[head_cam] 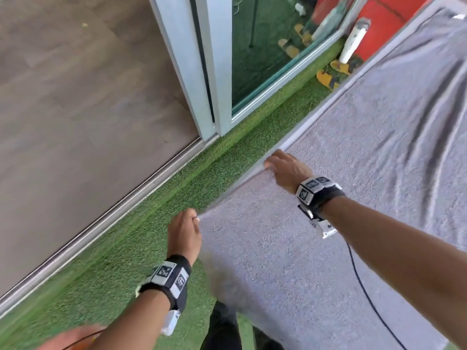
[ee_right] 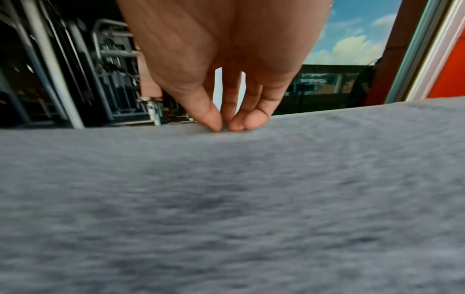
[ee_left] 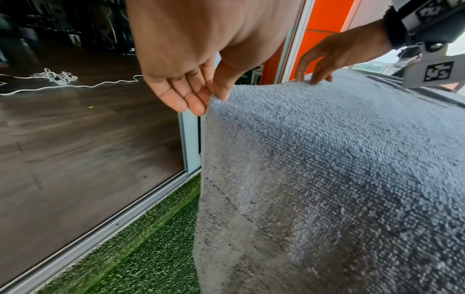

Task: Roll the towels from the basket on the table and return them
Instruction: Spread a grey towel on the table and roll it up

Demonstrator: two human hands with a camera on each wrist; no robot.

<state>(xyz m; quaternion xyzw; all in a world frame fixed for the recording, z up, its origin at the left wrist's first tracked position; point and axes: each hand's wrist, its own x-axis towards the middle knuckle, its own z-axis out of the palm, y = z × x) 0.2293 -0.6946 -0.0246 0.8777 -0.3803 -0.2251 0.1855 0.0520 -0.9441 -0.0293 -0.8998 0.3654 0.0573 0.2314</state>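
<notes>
A large grey terry towel (head_cam: 316,236) is spread out flat, its near end hanging down over the edge. My left hand (head_cam: 187,228) pinches the towel's near left corner between thumb and fingers, seen close in the left wrist view (ee_left: 214,97). My right hand (head_cam: 280,168) pinches the towel's left edge farther along, fingertips (ee_right: 224,125) pressed together on the cloth (ee_right: 226,199). The same towel (ee_left: 327,179) drapes downward in the left wrist view. No basket is in view.
Green artificial turf (head_cam: 177,198) runs along the towel's left side. Beyond it stand a sliding glass door frame (head_cam: 212,72) and dark wooden floor (head_cam: 75,109). Yellow sandals (head_cam: 328,77) and an orange object (head_cam: 389,21) lie at the far end. A black cable (head_cam: 366,294) crosses the towel.
</notes>
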